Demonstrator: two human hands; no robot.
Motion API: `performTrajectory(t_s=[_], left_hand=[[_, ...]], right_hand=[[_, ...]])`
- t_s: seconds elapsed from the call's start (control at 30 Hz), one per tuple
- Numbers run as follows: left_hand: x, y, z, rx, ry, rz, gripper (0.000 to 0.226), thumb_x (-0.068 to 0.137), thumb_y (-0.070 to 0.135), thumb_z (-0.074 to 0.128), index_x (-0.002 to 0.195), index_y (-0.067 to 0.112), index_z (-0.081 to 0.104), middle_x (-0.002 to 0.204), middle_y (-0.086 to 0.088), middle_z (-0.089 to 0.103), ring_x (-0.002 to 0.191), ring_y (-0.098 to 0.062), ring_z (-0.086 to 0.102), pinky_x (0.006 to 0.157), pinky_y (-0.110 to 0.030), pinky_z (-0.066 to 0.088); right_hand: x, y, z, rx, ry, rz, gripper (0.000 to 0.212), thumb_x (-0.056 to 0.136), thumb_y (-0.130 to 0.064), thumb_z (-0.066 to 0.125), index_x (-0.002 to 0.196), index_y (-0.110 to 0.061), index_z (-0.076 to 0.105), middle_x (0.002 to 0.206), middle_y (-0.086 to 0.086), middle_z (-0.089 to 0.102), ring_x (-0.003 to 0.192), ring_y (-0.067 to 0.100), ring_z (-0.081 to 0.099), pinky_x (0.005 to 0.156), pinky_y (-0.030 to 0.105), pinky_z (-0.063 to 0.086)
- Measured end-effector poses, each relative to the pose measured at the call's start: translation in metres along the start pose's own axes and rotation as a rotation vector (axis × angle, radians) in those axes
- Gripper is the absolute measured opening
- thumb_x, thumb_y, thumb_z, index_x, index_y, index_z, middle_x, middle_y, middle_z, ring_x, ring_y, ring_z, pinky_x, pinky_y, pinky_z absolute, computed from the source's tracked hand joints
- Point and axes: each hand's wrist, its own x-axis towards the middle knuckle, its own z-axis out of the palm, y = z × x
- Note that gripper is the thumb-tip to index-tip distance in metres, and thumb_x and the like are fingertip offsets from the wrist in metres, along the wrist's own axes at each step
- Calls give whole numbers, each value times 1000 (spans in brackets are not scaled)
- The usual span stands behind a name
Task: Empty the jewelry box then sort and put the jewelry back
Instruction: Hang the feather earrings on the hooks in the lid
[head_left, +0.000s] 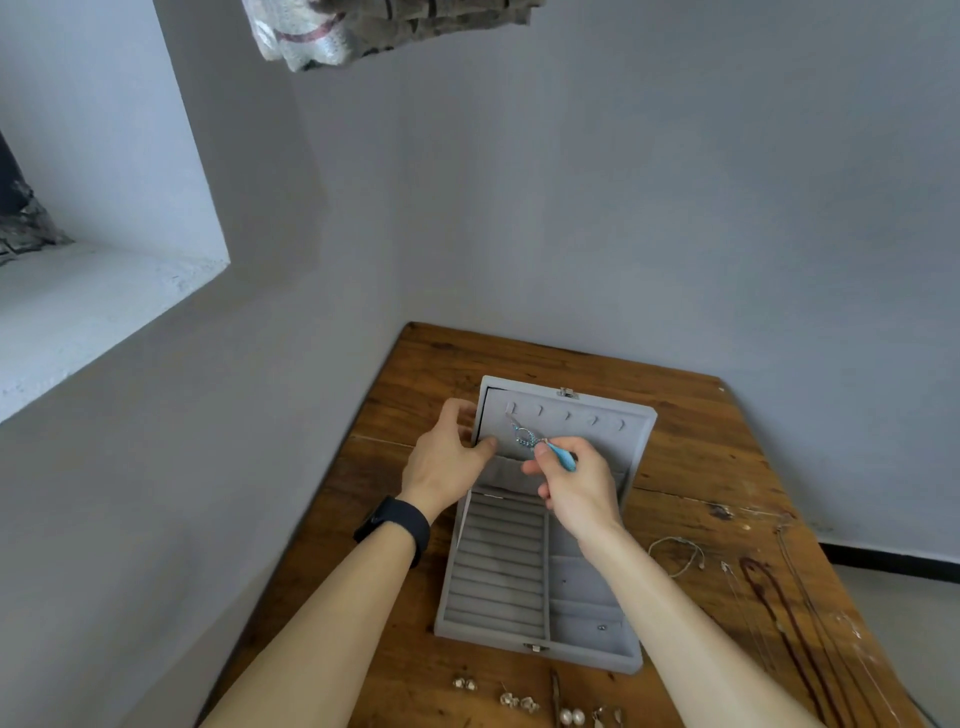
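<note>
Loose earrings (571, 717), pearl studs among them, lie in a row along the near edge of a worn wooden table (701, 467). To the right, several necklaces (779, 613) are stretched out lengthwise on the wood, and a thin bracelet (675, 556) is curled just beside the box.

Between the person's forearms sits the grey jewelry box (587, 657), open. Its ring rolls (498, 566) fill the left side, and one small stud (601, 627) rests in the near right compartment.

Farther back, the right hand (576, 486) pinches a blue beaded piece (523, 435) between thumb and forefinger, the other fingers loosely curled beneath. The piece runs up across the lid's lining toward the leftmost of five hooks (566, 415); whether it is caught there cannot be told.

The left hand (447, 457), a black watch (397, 522) on its wrist, grips the left edge of the raised lid (613, 441), fingers wrapped behind it and thumb pressed on the inner face.

Beyond the table stands a grey wall (623, 208), with a pale window ledge (78, 301) at left and patterned cloth (389, 26) hanging at the top.
</note>
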Motion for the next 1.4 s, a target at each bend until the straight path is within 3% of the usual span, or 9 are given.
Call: performTrajectory(t_s=[0.13,0.23,0.43,0.7,0.93,1.03,1.23,1.3,1.4], left_hand=[[-3,1,7,-41,16,-26,47,90,26,68,128,36,42,109,5,65,97,-21,65,85,-43,57],[-3,3,11,-58,23,-48,53,88,19,67,130,36,39,109,5,63,94,-20,65,81,-42,58],[-4,7,15,-82,26,-86,56,88,12,63,133,32,38,108,5,61,90,-20,61,69,-30,50],[-3,9,17,-54,60,-97,56,87,10,63,133,32,37,103,5,59,89,-22,63,70,-36,56],[-1,4,15,-78,51,-69,56,88,11,66,132,34,39,103,7,59,78,-7,59,69,-35,56],[-1,3,15,-93,41,-54,57,88,10,66,132,34,39,105,7,59,82,-10,59,67,-29,53],[-4,4,10,-107,13,-51,58,87,9,68,129,37,40,100,11,57,91,-17,64,78,-39,58],[-4,4,9,-109,9,-46,58,87,9,68,128,37,40,101,11,58,90,-17,65,77,-40,59],[-5,5,8,-116,-1,-44,57,87,11,68,130,36,40,102,9,59,96,-20,64,84,-43,57]], right_hand=[[5,2,-5,190,0,84,12,102,-23,56,107,-17,65,87,-1,76,60,8,56,54,23,48],[5,4,-6,164,74,71,8,101,-22,57,108,-19,59,90,-3,75,61,6,59,55,20,49],[7,9,-10,-260,203,-124,7,92,-34,69,90,-29,65,90,-8,71,87,15,65,77,26,49],[8,14,-19,-729,9,-302,25,97,-49,53,108,-32,69,99,-1,75,94,31,68,68,33,53],[1,13,-25,-793,-53,-349,25,89,-42,60,112,-35,51,114,-11,69,100,25,66,72,31,50],[-4,17,-17,-755,-52,-417,25,93,-36,58,116,-33,52,119,-9,67,105,24,65,73,31,48],[-4,17,-11,-797,118,-431,11,102,-36,47,103,-26,46,87,0,71,78,31,69,55,29,36],[-5,18,-10,-771,86,-439,14,101,-37,48,105,-27,57,94,-1,71,85,29,68,60,30,41],[-6,18,0,-687,-145,-405,31,96,-37,54,124,-29,64,119,-4,64,107,22,63,83,34,53]])
